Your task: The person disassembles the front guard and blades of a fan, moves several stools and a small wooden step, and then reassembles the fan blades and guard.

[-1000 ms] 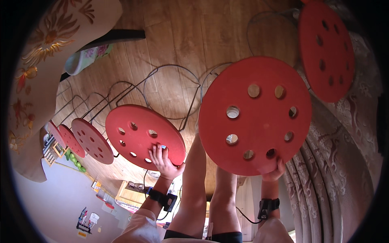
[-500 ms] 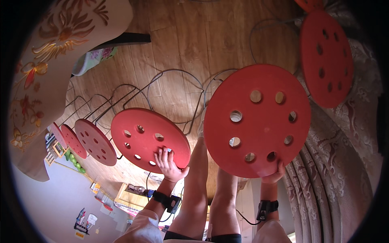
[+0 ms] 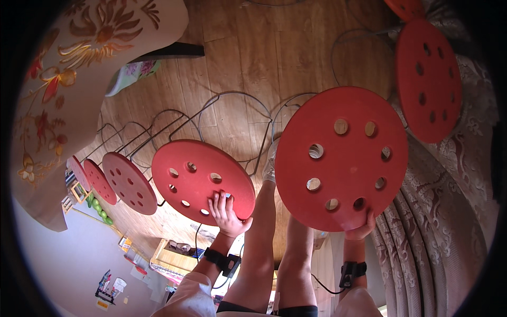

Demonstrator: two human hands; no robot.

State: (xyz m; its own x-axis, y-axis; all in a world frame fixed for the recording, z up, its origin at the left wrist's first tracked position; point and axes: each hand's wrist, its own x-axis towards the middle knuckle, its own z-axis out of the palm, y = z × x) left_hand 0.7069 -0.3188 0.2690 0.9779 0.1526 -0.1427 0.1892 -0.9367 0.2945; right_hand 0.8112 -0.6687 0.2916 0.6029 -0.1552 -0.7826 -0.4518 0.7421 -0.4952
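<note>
Two round red stools with holed seats are in my hands. My left hand (image 3: pixel 228 217) grips the near right rim of the left stool (image 3: pixel 174 198), its fingers lying over the top of the seat beside a hole. The larger-looking right stool (image 3: pixel 351 153) is tilted so that its seat faces me. At its lower right rim, my right hand (image 3: pixel 362 228) holds on, with the thumb over the edge and the other fingers mostly hidden. Thin metal legs (image 3: pixel 232 94) extend behind the left stool over the floor.
More red stools stand to the left, the closest being a duller one (image 3: pixel 129 182). Another red stool (image 3: pixel 429 79) is at the far right, against patterned curtains (image 3: pixel 417 227). A flower-patterned cloth (image 3: pixel 95 68) hangs at upper left. Wooden flooring (image 3: pixel 248 47) lies beyond.
The whole view has shifted slightly, so most things appear a little farther right. Both hands keep their grip on the two stools, which have hardly moved relative to the floor.
</note>
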